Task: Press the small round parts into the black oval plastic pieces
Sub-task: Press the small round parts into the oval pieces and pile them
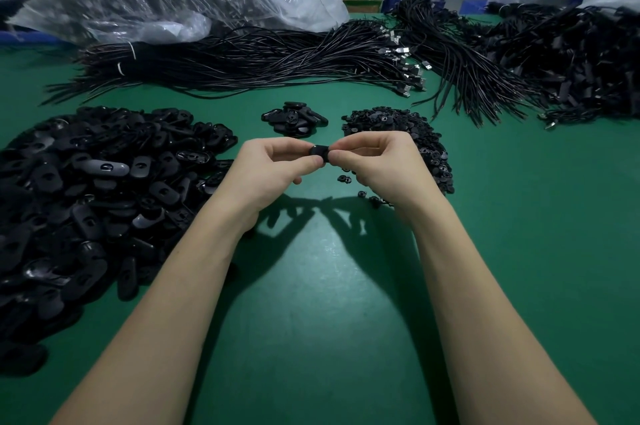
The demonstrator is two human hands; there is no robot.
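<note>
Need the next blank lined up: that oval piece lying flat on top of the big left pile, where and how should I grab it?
Pinch the oval piece across its long edges, coming from above: it lies flat and exposed atop the pile.

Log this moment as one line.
both hands: left hand, right hand pinch black oval piece | above green table | pressing

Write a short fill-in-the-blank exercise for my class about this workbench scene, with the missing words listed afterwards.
1. Both hands hold one black oval piece above the ____ table.
2. The largest heap of oval pieces lies on the person's ____ side.
3. The pile of small round parts lies beyond the ____ hand.

Missing words: green; left; right
</note>
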